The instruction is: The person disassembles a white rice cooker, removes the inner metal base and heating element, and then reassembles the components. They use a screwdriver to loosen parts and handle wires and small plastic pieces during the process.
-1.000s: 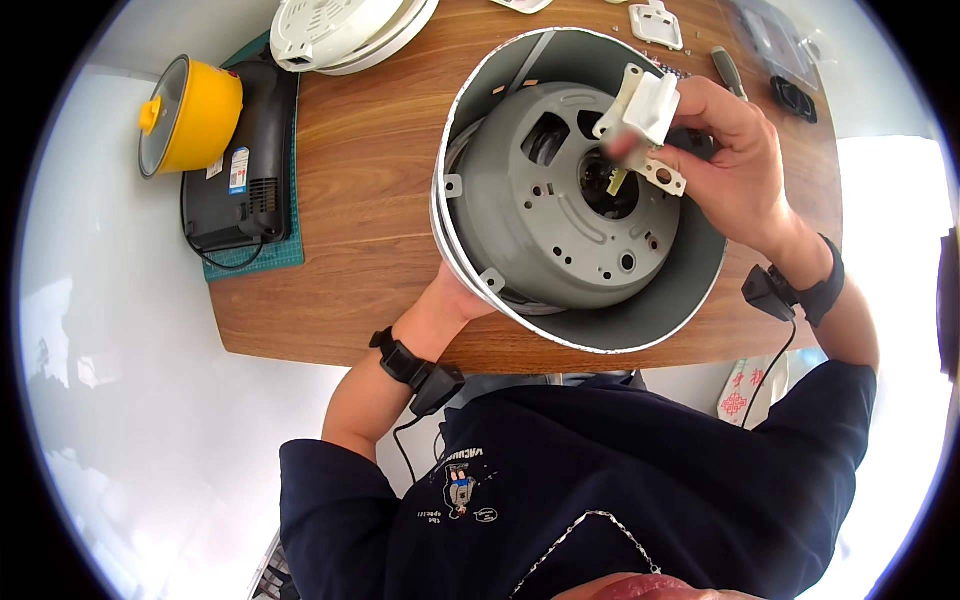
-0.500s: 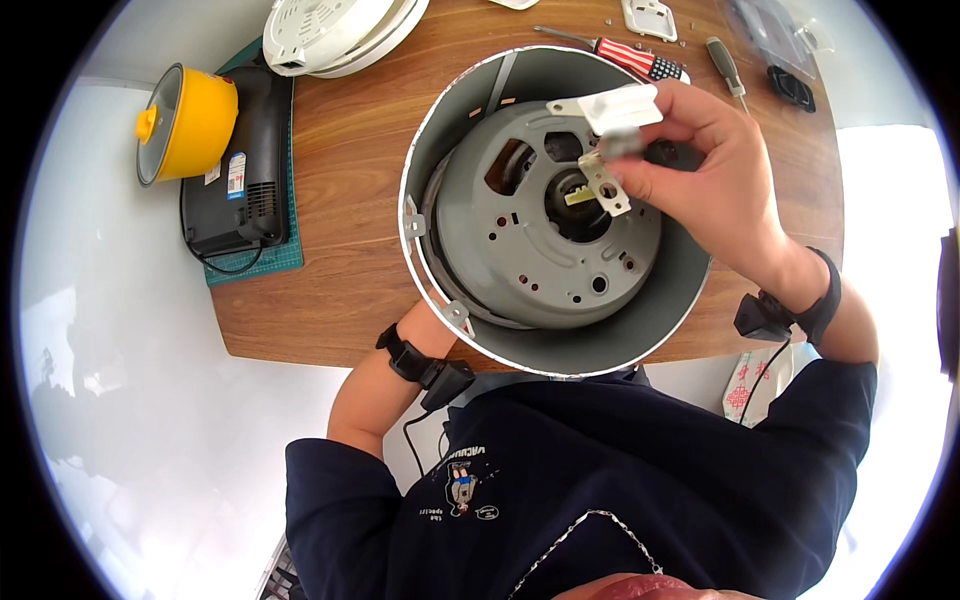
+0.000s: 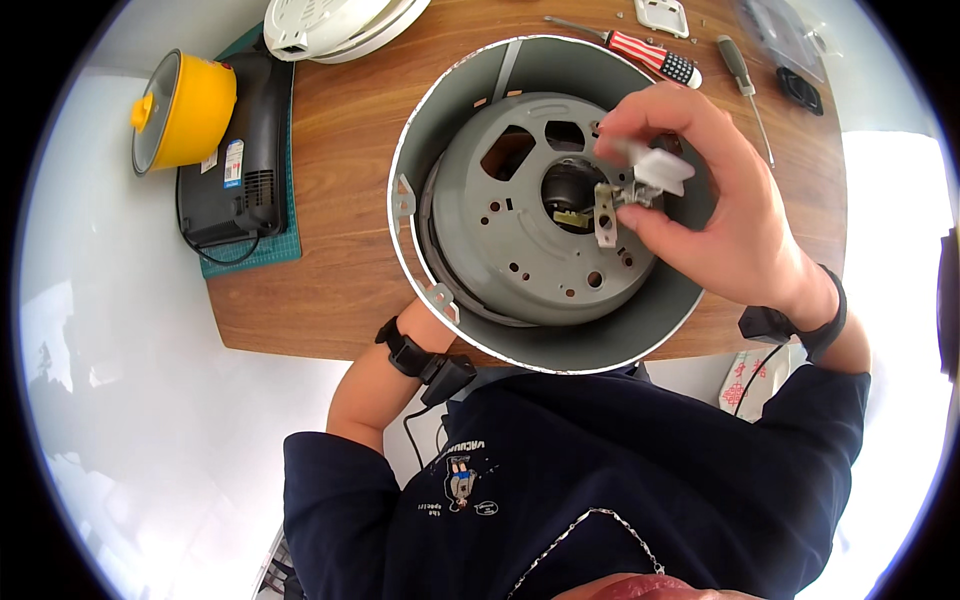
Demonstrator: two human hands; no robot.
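Between the thumb and fingers of my right hand (image 3: 700, 185) is a small switch lever assembly (image 3: 655, 175), a white plastic piece joined to a metal bracket (image 3: 605, 218). It hangs above the inside of a round grey appliance shell (image 3: 540, 350). Within the shell sits a domed grey metal pan (image 3: 560, 265) with several holes. A yellowish strip (image 3: 571, 217) shows in its dark central opening, beside the bracket. My left hand (image 3: 428, 322) is at the shell's near left side; the shell hides its fingers.
Beyond the shell lie a flag-patterned screwdriver (image 3: 655, 58), a grey-handled screwdriver (image 3: 735, 62), a white plastic frame (image 3: 662, 15) and small loose parts. White round covers (image 3: 345, 30) are at the back. On the left, a yellow pot (image 3: 195, 110) and black appliance (image 3: 255, 150) stand on a green mat (image 3: 270, 262).
My right hand has turned the switch lever assembly, so its white piece now points toward the right. The shell and the things on the table appear slightly shifted in view.
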